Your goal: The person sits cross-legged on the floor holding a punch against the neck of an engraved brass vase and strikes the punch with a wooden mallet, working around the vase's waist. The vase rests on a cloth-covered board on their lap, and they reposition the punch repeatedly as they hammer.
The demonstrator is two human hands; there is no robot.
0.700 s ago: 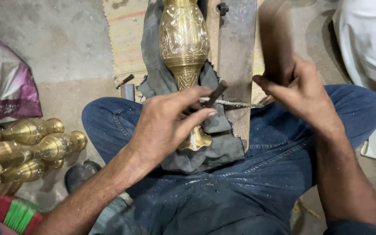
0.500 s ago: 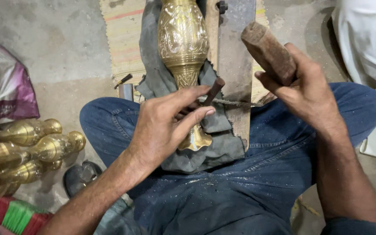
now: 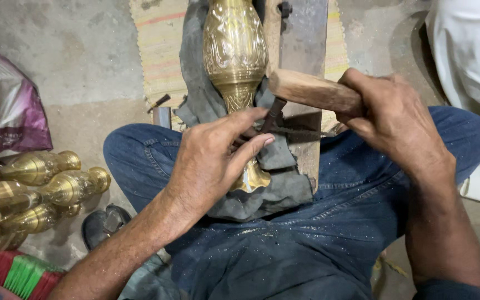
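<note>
Head view, only one: person seated, legs in blue jeans (image 3: pixel 318 233) spread; engraved brass vase (image 3: pixel 234 55) lies along 12–6 axis on a grey cloth (image 3: pixel 284 189) between the knees, neck toward the lap, flared foot at centre.

L hand (image 3: pixel 212 161) comes in from 7 o'clock, forearm angled up-right, wrist straight, palm down; fingers curl round a small dark chisel (image 3: pixel 276 111), thumb on top, fingertips pinching it closed w/ tip set against the vase neck; chisel tilts toward 1 o'clock.

R hand (image 3: pixel 390 119) enters from 5 o'clock, forearm near vertical in frame, wrist bent inward; fist clamped tight on a wooden mallet (image 3: pixel 312 90); mallet lies almost level, head pointing to 9 o'clock, its end touching or just above the chisel top, can't tell which.

Wooden block (image 3: pixel 304 44) w/ metal face at 12–1 o'clock, just beside vase; woven mat (image 3: pixel 156 50) under it at 11; more brass vases (image 3: pixel 45 189) piled at 8–9 o'clock on concrete floor (image 3: pixel 73 55); purple bag (image 3: pixel 4 111) at 9–10; white cloth (image 3: pixel 468 55) at 2.
</note>
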